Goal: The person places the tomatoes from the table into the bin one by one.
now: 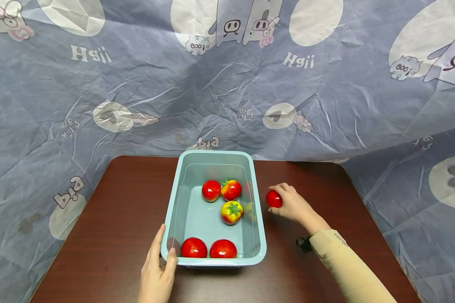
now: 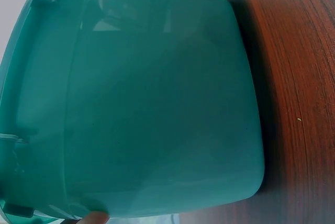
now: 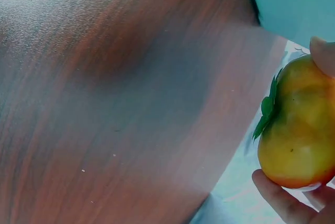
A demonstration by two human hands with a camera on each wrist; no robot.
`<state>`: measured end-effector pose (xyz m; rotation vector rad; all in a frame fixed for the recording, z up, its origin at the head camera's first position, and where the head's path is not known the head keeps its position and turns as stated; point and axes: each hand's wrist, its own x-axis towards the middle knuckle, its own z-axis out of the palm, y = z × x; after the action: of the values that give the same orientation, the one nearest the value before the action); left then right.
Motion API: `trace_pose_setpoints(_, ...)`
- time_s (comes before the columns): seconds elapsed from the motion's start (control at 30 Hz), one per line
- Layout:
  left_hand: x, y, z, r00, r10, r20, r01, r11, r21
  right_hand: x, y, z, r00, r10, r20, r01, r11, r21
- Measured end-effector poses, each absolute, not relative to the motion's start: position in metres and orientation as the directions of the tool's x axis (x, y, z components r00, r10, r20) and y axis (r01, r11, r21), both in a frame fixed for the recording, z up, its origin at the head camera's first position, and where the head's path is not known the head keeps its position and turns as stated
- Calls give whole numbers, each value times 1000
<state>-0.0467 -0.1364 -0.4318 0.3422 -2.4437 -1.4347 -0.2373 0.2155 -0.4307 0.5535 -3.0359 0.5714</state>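
Observation:
To the right of a light blue-green plastic bin (image 1: 261, 235), my right hand (image 1: 293, 205) grips a tomato (image 1: 274, 199) between thumb and fingers. The right wrist view shows this tomato (image 3: 298, 130) as yellow-orange on its near side, with green leaves; the fingers (image 3: 282, 200) lie on its edges. At the bin's front left corner, my left hand (image 1: 157, 269) holds the rim, thumb on the front and a finger along the left side. The left wrist view is filled mostly by the bin's outer wall (image 2: 157, 103), with only fingertips showing. Inside the bin lie several tomatoes (image 1: 211, 190), red or red-yellow.
The bin stands on a dark brown wooden table (image 1: 110, 235). A blue-grey printed cloth (image 1: 155, 92) hangs behind the table and along its sides. A small black device (image 1: 304, 244) sits at my right wrist, by the sleeve cuff.

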Motion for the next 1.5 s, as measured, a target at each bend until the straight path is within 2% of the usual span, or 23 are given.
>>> trace_pose_setpoints(0.83, -47, -137, -433, -926, -343, 155, -42, 503, 863, -230, 209, -396, -920, -368, 139, -393, 858, -332)
trace_pose_setpoints(1.5, -46, -136, -430, -929, -338, 151, -44, 504, 862, -220, 199, -366, -877, -406, 258, -473, 822, -317)
